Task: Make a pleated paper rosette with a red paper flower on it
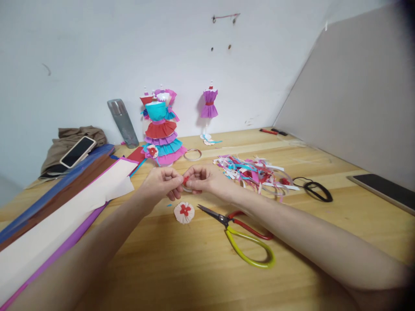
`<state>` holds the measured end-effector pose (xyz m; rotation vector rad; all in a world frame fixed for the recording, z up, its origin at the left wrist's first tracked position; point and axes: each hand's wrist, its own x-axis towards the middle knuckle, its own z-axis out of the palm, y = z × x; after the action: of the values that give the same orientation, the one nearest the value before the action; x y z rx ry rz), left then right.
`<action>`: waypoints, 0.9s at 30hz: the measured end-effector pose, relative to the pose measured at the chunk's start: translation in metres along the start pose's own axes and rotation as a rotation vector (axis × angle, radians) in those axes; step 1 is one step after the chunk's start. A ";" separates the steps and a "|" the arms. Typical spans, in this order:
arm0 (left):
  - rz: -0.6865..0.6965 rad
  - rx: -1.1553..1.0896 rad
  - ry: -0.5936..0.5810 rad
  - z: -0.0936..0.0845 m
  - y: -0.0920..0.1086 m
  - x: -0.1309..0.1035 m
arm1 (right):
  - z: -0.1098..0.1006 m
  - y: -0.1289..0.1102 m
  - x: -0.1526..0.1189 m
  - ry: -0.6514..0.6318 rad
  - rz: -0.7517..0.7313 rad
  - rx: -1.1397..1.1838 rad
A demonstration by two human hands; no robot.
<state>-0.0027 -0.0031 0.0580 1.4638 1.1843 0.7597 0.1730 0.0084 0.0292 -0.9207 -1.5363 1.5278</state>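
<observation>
My left hand point(165, 183) and my right hand point(207, 180) meet above the middle of the table, fingertips pinched together. Between them is a small red paper flower point(186, 180) with a pale edge showing beneath it; the fingers cover most of it. Just below, a round pleated white paper rosette point(184, 213) with a red flower at its centre lies flat on the wood. To its right rest scissors point(223, 219) with one red and one yellow-green handle, partly under my right forearm.
Paper scraps point(249, 169) are heaped right of my hands. Behind stand doll forms in ruffled paper dresses point(162, 129), a purple-dressed form point(209, 106) and a bottle point(123, 123). Paper sheets point(74, 207) lie left, with a phone point(78, 152). Another phone point(385, 188) and a black cord point(316, 192) lie right.
</observation>
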 end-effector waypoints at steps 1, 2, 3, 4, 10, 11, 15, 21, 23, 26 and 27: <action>-0.001 0.004 -0.008 0.000 0.000 0.000 | 0.000 -0.001 0.000 0.008 -0.014 -0.005; 0.000 0.004 -0.014 0.000 0.000 0.000 | 0.000 -0.001 0.000 0.014 -0.026 -0.007; 0.001 -0.002 -0.015 0.000 0.000 -0.001 | 0.000 -0.001 -0.001 0.020 -0.035 -0.008; 0.004 -0.014 -0.010 0.000 0.000 -0.002 | 0.000 -0.002 -0.001 0.023 -0.038 -0.006; 0.007 -0.037 0.026 0.004 0.001 -0.003 | 0.000 -0.001 0.000 0.082 -0.072 0.072; 0.002 -0.019 0.028 0.005 0.001 -0.003 | 0.001 -0.001 0.000 0.093 -0.081 0.084; -0.009 0.029 0.034 0.008 -0.001 -0.001 | 0.003 0.000 -0.002 0.085 -0.054 0.140; -0.001 -0.002 0.030 0.008 0.000 -0.003 | 0.003 0.001 -0.003 0.024 0.013 0.283; 0.003 -0.006 0.028 0.006 0.001 -0.004 | 0.002 0.001 -0.002 0.009 0.031 0.325; 0.000 -0.010 0.022 0.004 0.002 -0.004 | 0.001 0.002 -0.001 0.004 0.049 0.350; -0.007 -0.015 0.025 0.003 0.003 -0.005 | 0.001 0.003 0.000 0.004 0.052 0.345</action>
<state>-0.0004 -0.0083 0.0607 1.4405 1.1994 0.7824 0.1722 0.0077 0.0265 -0.7665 -1.2015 1.7568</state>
